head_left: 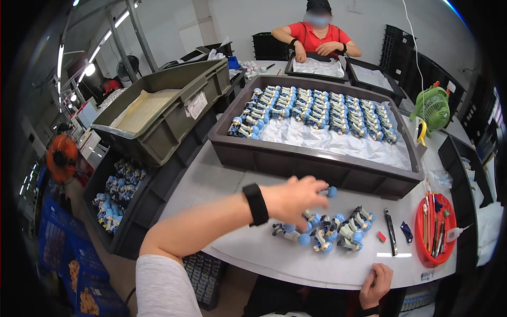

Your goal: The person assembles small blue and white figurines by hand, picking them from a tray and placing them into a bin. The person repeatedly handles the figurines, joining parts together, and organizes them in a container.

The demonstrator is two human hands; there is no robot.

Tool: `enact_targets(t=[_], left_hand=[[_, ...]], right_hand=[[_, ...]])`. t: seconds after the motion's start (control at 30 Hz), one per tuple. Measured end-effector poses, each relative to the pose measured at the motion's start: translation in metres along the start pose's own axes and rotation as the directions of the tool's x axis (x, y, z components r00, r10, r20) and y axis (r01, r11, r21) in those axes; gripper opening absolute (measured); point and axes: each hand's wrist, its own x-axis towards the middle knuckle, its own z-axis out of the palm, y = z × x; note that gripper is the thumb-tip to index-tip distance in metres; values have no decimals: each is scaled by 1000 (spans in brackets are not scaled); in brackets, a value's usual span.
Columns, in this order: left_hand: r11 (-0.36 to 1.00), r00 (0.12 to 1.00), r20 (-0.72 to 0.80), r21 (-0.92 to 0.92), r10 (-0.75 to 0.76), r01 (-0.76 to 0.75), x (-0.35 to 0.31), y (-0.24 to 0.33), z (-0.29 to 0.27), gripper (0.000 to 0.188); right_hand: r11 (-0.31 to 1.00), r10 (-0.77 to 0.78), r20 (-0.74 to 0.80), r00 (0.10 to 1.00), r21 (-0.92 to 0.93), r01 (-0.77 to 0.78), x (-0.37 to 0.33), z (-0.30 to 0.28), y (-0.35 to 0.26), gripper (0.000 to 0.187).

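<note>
My left hand (297, 199) reaches over a small group of blue-haired figurines (342, 230) lying on the table. Its fingers are apart and slightly blurred, with one figurine (330, 192) just beyond the fingertips. I see no figurine gripped in it. At the table's front edge rests my right hand (377, 284), its fingers curled; what they hold, if anything, is hidden. Beyond the loose figurines stands a dark grey tray (317, 165) lined with white sheeting. Several rows of similar figurines (317, 108) fill its far part, and bare lining shows along the near side.
A red basket (452, 248) of brushes and tools sits at the right, beside a black pen-like tool (391, 231) and a small red block (381, 236). Stacked crates (174, 124) stand left. A green fan (432, 108) is far right. Across the table, a co-worker (320, 39) handles another tray.
</note>
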Motion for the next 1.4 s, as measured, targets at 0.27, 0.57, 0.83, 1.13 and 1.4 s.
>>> enact_targets(t=[0.27,0.57,0.83,1.13,1.4], left_hand=[[837,819,-209,6,-534,547,-18,-111,-126,58],[567,564,64,130,-824,813,-1,-201,-104,100],[458,447,115,342,-887,820,12,-231,-87,119],[428,437,58,345,-898,835,8,-220,-82,116],[369,396,-29,306,-918,877,7,-211,-75,104]], right_hand=[[999,32,-9,999,6,-32,-1,2,-1,19],[998,-51,33,998,-45,53,14,-8,-6,16],[998,-34,59,998,-49,37,9,-6,-1,19],[998,-36,61,998,-44,39,12,-7,-1,19],[998,-24,66,998,-54,28,11,-8,-2,19]])
